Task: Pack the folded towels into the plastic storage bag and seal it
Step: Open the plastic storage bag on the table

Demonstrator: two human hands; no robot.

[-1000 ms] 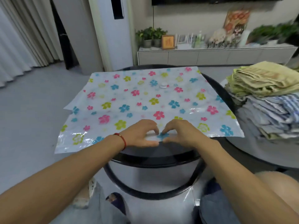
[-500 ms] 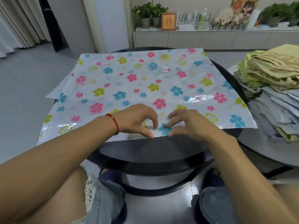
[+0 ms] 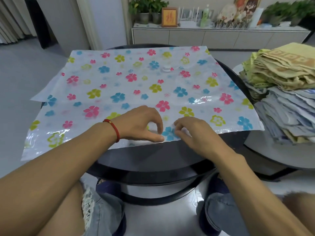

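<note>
Both hands are parting slightly since a moment ago. Storage bag (image 3: pixel 136 92) is lying flat on the round surface (image 3: pixel 170 155), its near edge running left to right. Left hand (image 3: pixel 143 123) and right hand (image 3: pixel 192 132) are pinching that edge mid-span. Towels (image 3: pixel 286 86) are waiting to the right, nearer the right hand.
</note>
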